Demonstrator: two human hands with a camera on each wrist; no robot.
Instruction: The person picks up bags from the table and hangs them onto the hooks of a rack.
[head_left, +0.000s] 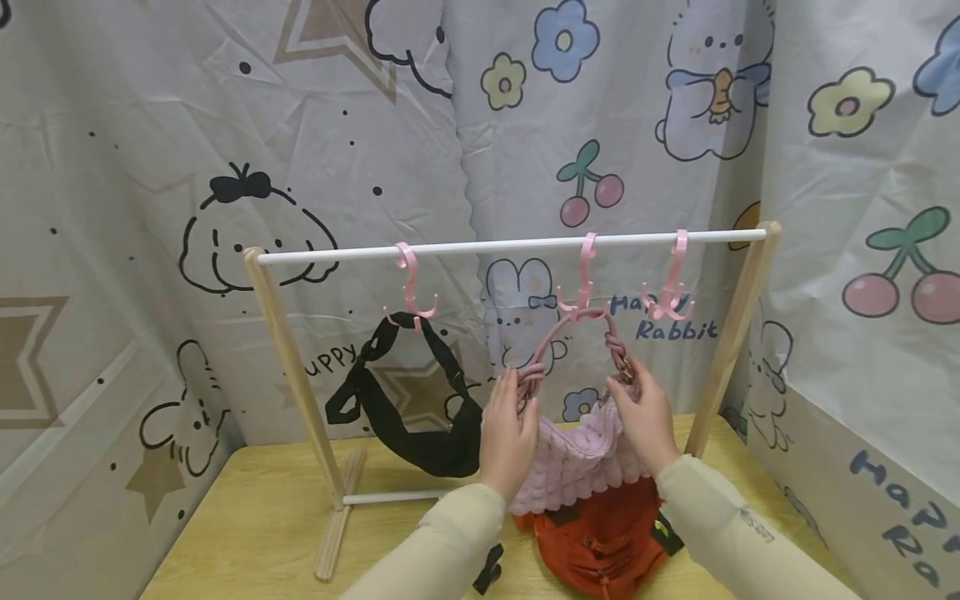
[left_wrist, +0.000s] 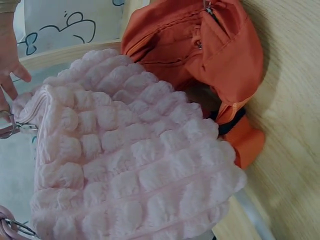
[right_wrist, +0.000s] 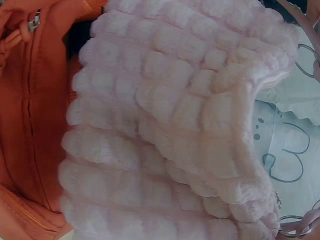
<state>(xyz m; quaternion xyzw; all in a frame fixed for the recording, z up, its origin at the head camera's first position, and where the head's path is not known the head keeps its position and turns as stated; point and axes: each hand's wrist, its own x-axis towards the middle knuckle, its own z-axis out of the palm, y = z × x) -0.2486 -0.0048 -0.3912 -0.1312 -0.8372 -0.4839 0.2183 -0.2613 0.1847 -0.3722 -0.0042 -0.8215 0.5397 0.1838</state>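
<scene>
I likely steady the puffy pink fabric bag (head_left: 573,475) under the pink plastic hook (head_left: 587,268). My left grip (head_left: 507,435), right grip (head_left: 647,415): loosely spread, clasping nothing.

We count one black bag (head_left: 442,450), one pink bag (head_left: 566,487) and one orange bag (head_left: 600,550), so three bags; we also see three hooks (head_left: 409,279) (head_left: 587,267) (head_left: 677,267), one rack (head_left: 495,247), one table (head_left: 255,517) and two hands (head_left: 506,437) (head_left: 647,417).

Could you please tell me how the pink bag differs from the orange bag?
The pink bag has puffy, bubbled fabric; the orange bag looks smoother. The pink bag is raised between the left hand and right hand, while the orange bag rests on the table. Both look soft.
</scene>
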